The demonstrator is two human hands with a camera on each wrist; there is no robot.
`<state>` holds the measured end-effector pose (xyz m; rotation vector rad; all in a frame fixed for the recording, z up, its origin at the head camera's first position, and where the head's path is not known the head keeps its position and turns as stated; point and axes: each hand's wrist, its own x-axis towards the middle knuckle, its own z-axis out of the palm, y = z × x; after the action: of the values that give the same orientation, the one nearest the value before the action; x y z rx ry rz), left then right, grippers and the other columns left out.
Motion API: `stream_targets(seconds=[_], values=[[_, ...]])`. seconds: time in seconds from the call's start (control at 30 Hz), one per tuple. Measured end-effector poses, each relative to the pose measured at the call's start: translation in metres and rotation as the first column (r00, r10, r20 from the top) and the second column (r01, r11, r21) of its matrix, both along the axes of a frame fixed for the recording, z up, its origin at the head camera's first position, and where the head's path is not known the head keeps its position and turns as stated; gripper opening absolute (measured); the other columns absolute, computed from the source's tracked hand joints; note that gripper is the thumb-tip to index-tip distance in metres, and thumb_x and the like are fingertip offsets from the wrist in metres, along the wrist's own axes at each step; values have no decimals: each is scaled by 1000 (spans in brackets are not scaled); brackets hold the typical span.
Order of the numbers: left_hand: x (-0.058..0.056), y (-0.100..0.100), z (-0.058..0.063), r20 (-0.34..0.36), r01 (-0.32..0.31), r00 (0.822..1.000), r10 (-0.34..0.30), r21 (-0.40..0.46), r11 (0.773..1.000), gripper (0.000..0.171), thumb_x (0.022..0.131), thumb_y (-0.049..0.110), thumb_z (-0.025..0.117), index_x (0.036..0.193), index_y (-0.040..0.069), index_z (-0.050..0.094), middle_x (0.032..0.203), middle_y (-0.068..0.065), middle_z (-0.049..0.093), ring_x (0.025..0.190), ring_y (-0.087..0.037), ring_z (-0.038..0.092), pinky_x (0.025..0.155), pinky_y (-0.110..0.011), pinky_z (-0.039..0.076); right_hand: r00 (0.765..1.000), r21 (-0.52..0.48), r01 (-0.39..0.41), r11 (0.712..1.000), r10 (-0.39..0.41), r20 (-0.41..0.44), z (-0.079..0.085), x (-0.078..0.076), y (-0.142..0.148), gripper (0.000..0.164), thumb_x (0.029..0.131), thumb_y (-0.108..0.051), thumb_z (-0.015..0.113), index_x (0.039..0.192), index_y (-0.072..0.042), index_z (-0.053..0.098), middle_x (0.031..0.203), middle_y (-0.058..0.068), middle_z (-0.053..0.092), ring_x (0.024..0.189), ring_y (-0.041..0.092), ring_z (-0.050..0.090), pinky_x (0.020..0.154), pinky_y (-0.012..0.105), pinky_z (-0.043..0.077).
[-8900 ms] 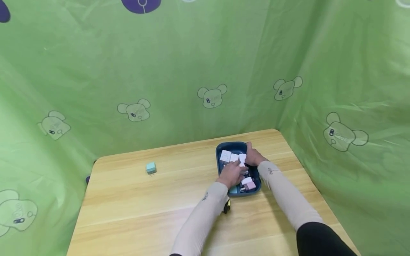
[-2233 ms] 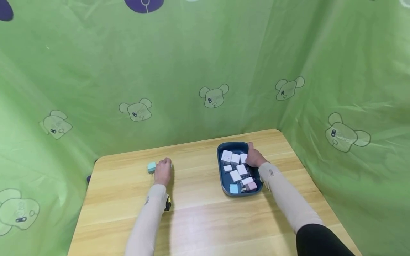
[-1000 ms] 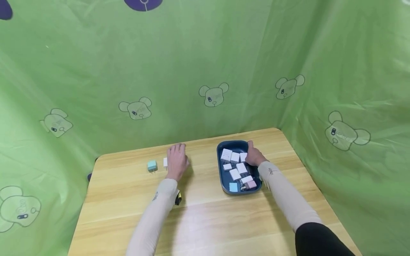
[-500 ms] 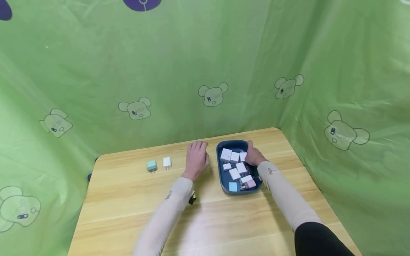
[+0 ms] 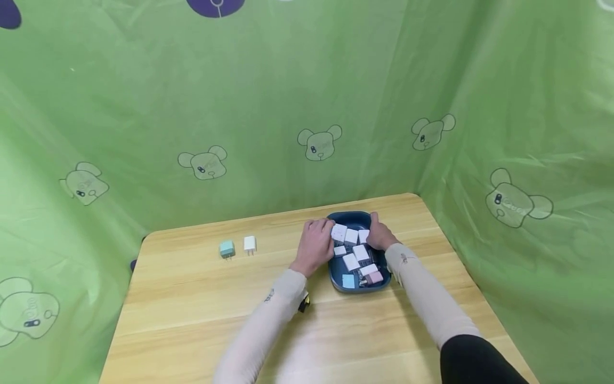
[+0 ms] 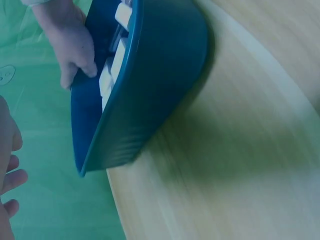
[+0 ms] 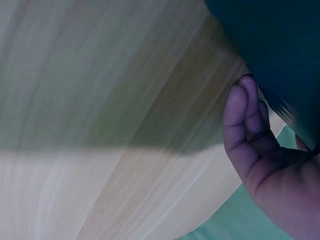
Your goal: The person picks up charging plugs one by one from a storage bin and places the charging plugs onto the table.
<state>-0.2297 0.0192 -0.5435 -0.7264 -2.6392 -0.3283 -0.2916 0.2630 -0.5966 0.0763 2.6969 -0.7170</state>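
My right hand [image 5: 381, 236] grips the right side of a dark blue plastic bin [image 5: 338, 286]. Its thumb reaches over the rim, and in the right wrist view the fingers [image 7: 236, 112] curl against the outer wall. Inside lie several white plug chargers [image 5: 351, 261], a light blue one [image 5: 348, 281] and a pink one [image 5: 374, 277]. At the bin's left rim is my left hand [image 5: 314, 246], loosely bent and holding nothing; its fingers spread at the edge of the left wrist view. Farther left, a white charger [image 5: 250, 244] stands beside a mint green charger [image 5: 227, 248], prongs toward me.
The wooden table [image 5: 201, 304] has rounded far corners. A green curtain [image 5: 268, 106] with mouse-head prints hangs right behind it and along the sides. A black-and-yellow strap piece [image 5: 304, 303] shows under the left wrist.
The left hand set the white charger down next to the mint green one, let go, and moved right to the bin. The right hand has kept its hold on the bin.
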Motion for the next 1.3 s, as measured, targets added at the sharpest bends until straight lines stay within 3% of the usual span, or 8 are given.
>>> stream_targets(seconds=[0.33, 0.6, 0.8, 0.93, 1.13, 1.3], values=[[2, 17, -14, 75, 23, 997, -14, -123, 992, 43, 90, 24, 67, 130, 15, 56, 124, -4, 68, 109, -20, 68, 108, -45, 48, 1000, 19, 11, 1000, -11, -23, -2, -3, 0, 83, 90, 0, 55, 153, -1, 2, 101, 33, 66, 81, 37, 66, 72, 45, 55], [1, 19, -29, 162, 65, 986, -31, -206, 976, 46, 91, 24, 67, 134, 17, 53, 130, -6, 67, 110, -21, 71, 111, -46, 48, 997, 45, 22, 999, -19, -79, -7, -5, 2, 82, 86, 2, 59, 151, -2, 7, 98, 33, 65, 82, 40, 67, 72, 49, 55], [4, 24, -39, 255, 73, 967, 0, -279, 957, 52, 89, 19, 73, 136, 19, 51, 136, -6, 63, 116, -21, 68, 114, -49, 44, 996, 58, 20, 998, -15, -92, -10, -3, 1, 77, 85, -1, 60, 145, -3, 12, 104, 36, 65, 88, 45, 67, 75, 53, 56], [7, 30, -39, 302, 70, 953, 32, -321, 945, 53, 91, 19, 72, 139, 21, 51, 137, -5, 62, 118, -20, 68, 116, -49, 42, 995, 68, 33, 997, -26, -94, -12, -1, 1, 75, 85, -2, 60, 145, -4, 13, 106, 37, 65, 90, 46, 68, 75, 54, 56], [11, 38, -36, 321, 60, 945, 69, -375, 925, 45, 96, 21, 65, 140, 25, 56, 135, -2, 66, 123, -18, 65, 116, -52, 41, 997, 59, 51, 997, -47, -69, -16, -1, 1, 76, 88, -3, 59, 148, -7, 12, 115, 38, 63, 98, 47, 68, 77, 54, 56], [10, 44, -40, 379, 48, 919, 110, -384, 922, 41, 102, 21, 57, 142, 30, 57, 143, 1, 63, 132, -18, 60, 118, -54, 38, 997, 52, 58, 997, -55, -53, -17, -1, 3, 76, 90, -3, 58, 150, -7, 11, 118, 37, 62, 100, 46, 68, 79, 54, 56]])
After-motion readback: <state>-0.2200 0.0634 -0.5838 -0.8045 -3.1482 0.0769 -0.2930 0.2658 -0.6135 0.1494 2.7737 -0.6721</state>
